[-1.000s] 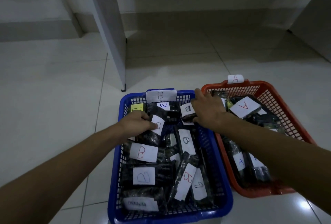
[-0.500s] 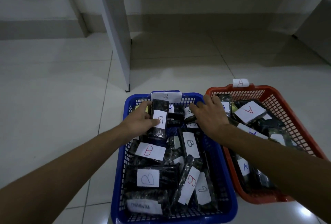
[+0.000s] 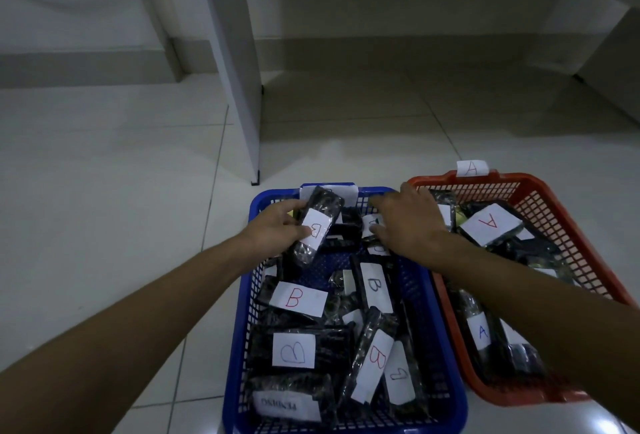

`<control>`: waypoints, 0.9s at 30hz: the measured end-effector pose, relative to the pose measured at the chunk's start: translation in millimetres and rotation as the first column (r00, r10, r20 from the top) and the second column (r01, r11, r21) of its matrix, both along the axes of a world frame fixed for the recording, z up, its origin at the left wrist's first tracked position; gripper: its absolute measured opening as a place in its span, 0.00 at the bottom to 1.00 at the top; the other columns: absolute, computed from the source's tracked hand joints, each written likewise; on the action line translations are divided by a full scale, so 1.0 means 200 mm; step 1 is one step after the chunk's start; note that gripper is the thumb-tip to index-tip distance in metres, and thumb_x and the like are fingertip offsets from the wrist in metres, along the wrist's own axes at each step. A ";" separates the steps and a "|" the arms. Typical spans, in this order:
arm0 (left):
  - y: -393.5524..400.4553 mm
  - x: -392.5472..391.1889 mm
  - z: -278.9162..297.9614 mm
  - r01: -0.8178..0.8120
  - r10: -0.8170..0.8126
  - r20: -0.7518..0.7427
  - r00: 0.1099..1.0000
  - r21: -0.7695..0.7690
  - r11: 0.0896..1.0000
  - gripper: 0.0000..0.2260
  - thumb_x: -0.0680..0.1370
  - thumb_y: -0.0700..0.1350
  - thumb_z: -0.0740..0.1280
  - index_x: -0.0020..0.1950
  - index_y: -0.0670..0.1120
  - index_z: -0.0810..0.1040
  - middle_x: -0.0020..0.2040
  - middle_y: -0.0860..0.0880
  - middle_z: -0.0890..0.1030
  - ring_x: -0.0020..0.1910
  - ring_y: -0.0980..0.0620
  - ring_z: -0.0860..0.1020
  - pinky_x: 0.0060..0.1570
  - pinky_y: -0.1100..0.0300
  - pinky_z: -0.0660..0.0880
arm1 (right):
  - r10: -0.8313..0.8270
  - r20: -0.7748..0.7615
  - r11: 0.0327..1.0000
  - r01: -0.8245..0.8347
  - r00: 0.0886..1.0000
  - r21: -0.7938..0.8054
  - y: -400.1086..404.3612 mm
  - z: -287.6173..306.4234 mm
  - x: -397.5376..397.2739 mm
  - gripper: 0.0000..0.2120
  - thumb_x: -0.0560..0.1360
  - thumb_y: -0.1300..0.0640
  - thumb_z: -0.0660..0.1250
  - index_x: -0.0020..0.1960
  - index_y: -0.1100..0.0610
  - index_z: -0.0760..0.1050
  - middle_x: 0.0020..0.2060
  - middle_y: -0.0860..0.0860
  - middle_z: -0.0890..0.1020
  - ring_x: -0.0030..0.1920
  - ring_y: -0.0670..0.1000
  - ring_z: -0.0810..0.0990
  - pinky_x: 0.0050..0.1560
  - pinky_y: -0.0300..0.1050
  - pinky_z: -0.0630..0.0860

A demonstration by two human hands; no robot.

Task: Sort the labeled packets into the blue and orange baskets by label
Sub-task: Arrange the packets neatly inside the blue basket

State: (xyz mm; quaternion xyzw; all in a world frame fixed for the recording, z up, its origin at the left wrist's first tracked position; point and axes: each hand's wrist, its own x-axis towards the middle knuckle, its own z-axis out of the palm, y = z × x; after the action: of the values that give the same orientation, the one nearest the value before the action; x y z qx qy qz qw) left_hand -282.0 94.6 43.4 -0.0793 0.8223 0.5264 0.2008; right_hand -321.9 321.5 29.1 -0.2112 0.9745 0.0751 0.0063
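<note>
Left hand (image 3: 277,231) raised B packet (image 3: 317,225) | blue basket (image 3: 446,347): B packets

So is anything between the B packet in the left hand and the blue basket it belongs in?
Nothing visible. The left hand holds the B packet just above the far end of the blue basket, with bare mesh directly beneath. The right hand rests on other packets alongside, not under it.
</note>
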 end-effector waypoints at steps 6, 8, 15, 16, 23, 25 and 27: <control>-0.02 -0.12 0.06 0.236 -0.250 -0.063 0.966 -0.177 0.955 0.15 0.80 0.42 0.64 0.67 0.52 0.76 0.56 0.51 0.80 0.49 0.56 0.79 0.47 0.62 0.76 | 0.282 0.047 0.919 -0.256 0.958 -0.299 0.06 0.01 -0.02 0.36 0.70 0.43 0.75 0.74 0.46 0.64 0.68 0.48 0.71 0.62 0.50 0.71 0.60 0.48 0.71; -0.01 -0.15 0.05 0.278 -0.301 -0.078 0.950 -0.219 0.935 0.15 0.80 0.44 0.64 0.67 0.52 0.76 0.59 0.52 0.79 0.52 0.55 0.78 0.45 0.65 0.74 | 0.260 0.033 0.907 -0.232 0.965 -0.352 0.05 -0.03 -0.02 0.29 0.72 0.46 0.74 0.71 0.47 0.70 0.65 0.48 0.76 0.62 0.51 0.73 0.59 0.47 0.71; -0.09 -0.17 -0.01 0.222 -0.273 -0.195 0.942 -0.248 0.943 0.14 0.77 0.43 0.69 0.62 0.48 0.77 0.53 0.51 0.81 0.48 0.57 0.80 0.44 0.67 0.74 | 0.284 0.141 0.863 -0.189 0.949 -0.469 -0.11 -0.09 -0.07 0.31 0.71 0.47 0.75 0.71 0.47 0.68 0.64 0.47 0.72 0.63 0.48 0.72 0.62 0.48 0.74; -0.12 -0.17 -0.01 0.146 -0.244 -0.291 0.925 -0.321 0.936 0.14 0.77 0.44 0.69 0.62 0.49 0.76 0.52 0.51 0.81 0.49 0.55 0.79 0.46 0.65 0.75 | 0.266 0.133 0.852 -0.168 0.955 -0.496 -0.14 -0.10 -0.07 0.31 0.71 0.48 0.75 0.71 0.47 0.68 0.63 0.48 0.73 0.62 0.49 0.73 0.61 0.49 0.75; -0.32 -0.07 -0.14 -0.221 0.084 -0.286 0.955 -0.492 0.842 0.14 0.83 0.49 0.55 0.64 0.42 0.69 0.59 0.43 0.76 0.51 0.48 0.76 0.50 0.52 0.74 | 0.210 0.117 0.870 -0.131 0.971 -0.475 -0.29 -0.14 -0.10 0.25 0.75 0.51 0.72 0.71 0.50 0.73 0.60 0.49 0.70 0.56 0.51 0.76 0.55 0.45 0.75; -0.31 -0.02 -0.19 -0.115 0.055 -0.162 0.985 -0.393 0.912 0.13 0.84 0.49 0.52 0.60 0.43 0.69 0.52 0.42 0.79 0.46 0.46 0.78 0.48 0.48 0.77 | 0.231 0.128 0.871 -0.146 0.965 -0.469 -0.29 -0.15 -0.09 0.24 0.77 0.51 0.70 0.72 0.48 0.71 0.61 0.49 0.69 0.57 0.51 0.75 0.55 0.45 0.75; -0.28 0.01 -0.20 -0.093 0.043 -0.156 0.987 -0.331 0.939 0.11 0.84 0.47 0.52 0.61 0.43 0.67 0.47 0.42 0.80 0.43 0.45 0.79 0.44 0.48 0.78 | 0.226 0.126 0.873 -0.143 0.966 -0.466 -0.29 -0.16 -0.08 0.24 0.78 0.51 0.68 0.73 0.48 0.70 0.63 0.49 0.69 0.57 0.51 0.75 0.54 0.47 0.77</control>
State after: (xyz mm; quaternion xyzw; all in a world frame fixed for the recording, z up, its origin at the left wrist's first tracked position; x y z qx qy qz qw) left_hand -280.1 38.2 3.5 -0.1022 0.9095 0.3889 0.1050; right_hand -338.3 263.1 -3.7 -0.3049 0.9359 -0.1727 0.0359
